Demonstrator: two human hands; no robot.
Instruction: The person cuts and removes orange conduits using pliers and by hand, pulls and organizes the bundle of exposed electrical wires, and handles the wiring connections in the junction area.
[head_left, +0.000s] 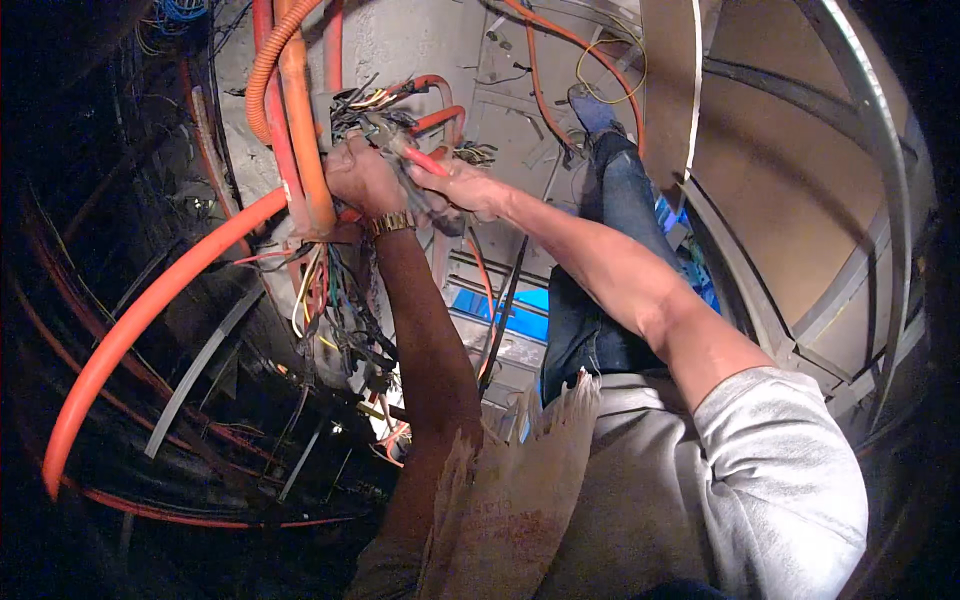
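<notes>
My left hand (362, 172), with a metal watch band at the wrist, is closed at a small junction box crowded with cut wire ends (368, 100); what its fingers hold is hidden. My right hand (465, 185) is closed round a red-handled tool (425, 160), whose tip reaches into the wires beside my left hand; its type is unclear. Orange and red corrugated conduits (305, 130) run just left of my hands. Below them hangs a loose bundle of coloured wires (325, 300).
A long orange conduit (130, 335) arcs across the dark left side among cables. My jeans-clad leg (630, 200) stretches along the surface on the right, beside metal framing (750, 290) and brown panels (800, 170). A torn pale sack (505, 490) lies at the bottom.
</notes>
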